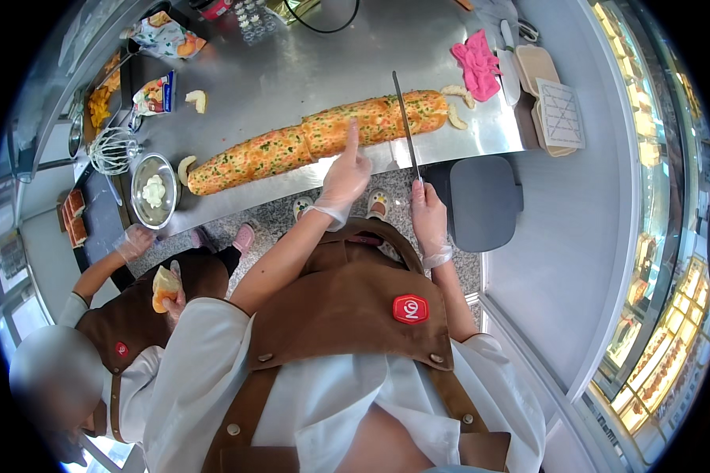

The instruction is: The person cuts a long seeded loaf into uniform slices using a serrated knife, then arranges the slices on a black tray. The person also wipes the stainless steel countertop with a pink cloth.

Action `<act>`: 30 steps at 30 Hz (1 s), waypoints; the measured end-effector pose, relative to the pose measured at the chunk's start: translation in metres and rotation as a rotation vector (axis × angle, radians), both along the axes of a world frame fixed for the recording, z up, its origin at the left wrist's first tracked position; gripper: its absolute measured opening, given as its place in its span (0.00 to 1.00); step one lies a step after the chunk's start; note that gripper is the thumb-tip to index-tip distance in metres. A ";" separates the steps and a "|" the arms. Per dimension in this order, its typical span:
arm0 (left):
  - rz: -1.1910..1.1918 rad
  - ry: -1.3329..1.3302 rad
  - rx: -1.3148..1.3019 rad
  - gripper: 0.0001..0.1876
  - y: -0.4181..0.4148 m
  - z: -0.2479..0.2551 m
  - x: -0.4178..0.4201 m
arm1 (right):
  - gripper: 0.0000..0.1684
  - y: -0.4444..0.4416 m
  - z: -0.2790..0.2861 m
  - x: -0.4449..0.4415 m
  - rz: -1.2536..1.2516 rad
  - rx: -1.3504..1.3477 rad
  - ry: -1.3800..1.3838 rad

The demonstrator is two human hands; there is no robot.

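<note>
A long bread roll [272, 145], speckled green and orange, lies across the steel table with a cut line near its middle. My right hand [429, 217], in a clear plastic glove, grips the handle of a long knife [406, 118]. The blade crosses above or on the right part of the roll; contact cannot be made out. My left hand [346, 177], also gloved, points its index finger at the roll's middle, the fingertip over or on its surface. Its other fingers are curled, and nothing shows in them. Trimmed end pieces [458, 117] lie beside the right end.
A steel bowl [137, 195] of white cream and a whisk [113, 150] stand left. A pink cloth [476, 65] and takeaway box [535, 65] lie right. A grey bin [484, 204] stands below the table edge. At left, a co-worker's gloved hand [176, 298] holds bread [165, 288].
</note>
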State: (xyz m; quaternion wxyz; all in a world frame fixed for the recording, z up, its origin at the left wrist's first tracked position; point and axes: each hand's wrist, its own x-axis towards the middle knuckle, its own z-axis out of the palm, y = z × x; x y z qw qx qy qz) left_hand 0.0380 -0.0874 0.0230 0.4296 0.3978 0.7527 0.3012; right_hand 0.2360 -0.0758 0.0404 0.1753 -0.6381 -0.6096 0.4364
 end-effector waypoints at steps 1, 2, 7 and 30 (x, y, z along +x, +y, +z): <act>0.006 -0.014 0.010 0.46 0.000 -0.001 0.000 | 0.26 0.001 -0.002 0.001 0.001 -0.010 0.006; 0.005 -0.016 0.012 0.46 -0.001 -0.001 0.000 | 0.26 0.003 -0.006 0.003 0.002 -0.021 0.011; 0.014 -0.020 0.027 0.47 -0.003 -0.003 0.002 | 0.27 0.007 -0.003 0.004 0.027 -0.105 0.004; 0.064 -0.008 0.060 0.47 -0.005 -0.012 0.007 | 0.31 0.012 0.004 0.008 0.103 -0.070 -0.089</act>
